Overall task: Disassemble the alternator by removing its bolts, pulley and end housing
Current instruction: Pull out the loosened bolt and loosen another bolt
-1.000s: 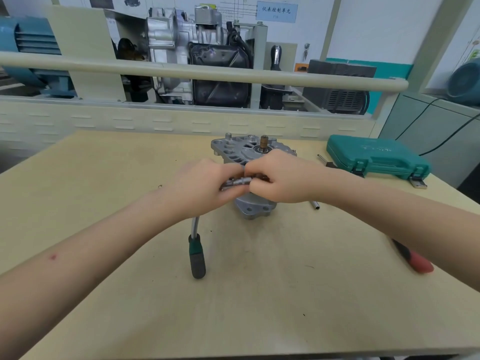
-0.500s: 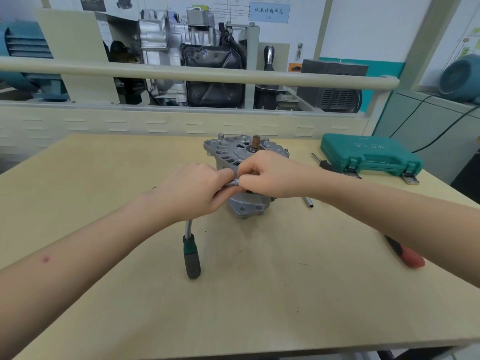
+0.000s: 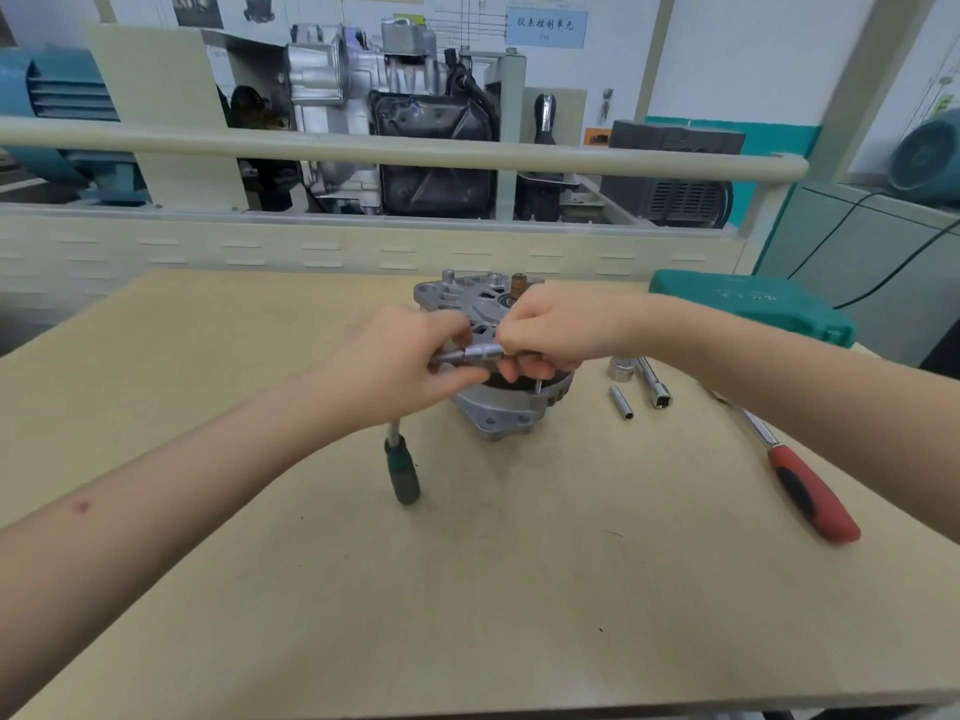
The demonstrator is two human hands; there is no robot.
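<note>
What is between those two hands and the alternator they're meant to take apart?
Only the tool itself. The left hand and right hand hold a green-handled ratchet with a metal socket piece directly in front of the alternator; nothing else visibly blocks it.

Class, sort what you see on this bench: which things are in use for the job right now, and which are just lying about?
In use: alternator, green-handled ratchet with its metal bit, left hand, right hand.

Lying about: red-handled ratchet, loose sockets, extension bar, green tool case.
</note>
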